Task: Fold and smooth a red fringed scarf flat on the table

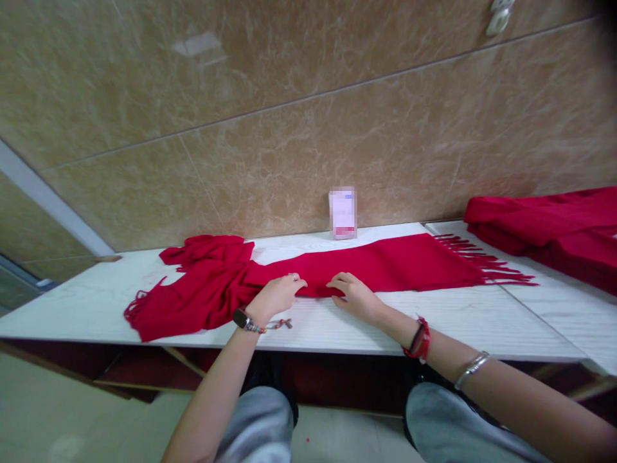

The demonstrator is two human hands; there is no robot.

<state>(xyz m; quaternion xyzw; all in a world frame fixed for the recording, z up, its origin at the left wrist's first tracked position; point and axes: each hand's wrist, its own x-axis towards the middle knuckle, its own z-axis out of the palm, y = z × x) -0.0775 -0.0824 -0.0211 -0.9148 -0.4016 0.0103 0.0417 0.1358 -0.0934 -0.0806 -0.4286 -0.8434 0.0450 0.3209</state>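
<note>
Red scarf under left grip, right grip

No lettering, brand or number can be read. Straight beyond the right hand's fingers, a small pale upright box has a pixelated front: a bluish patch near its top right corner and a red band near its bottom show, without legible characters. Back from the left hand's fingers, the wristwatch has a dark face, digits unreadable.
</note>
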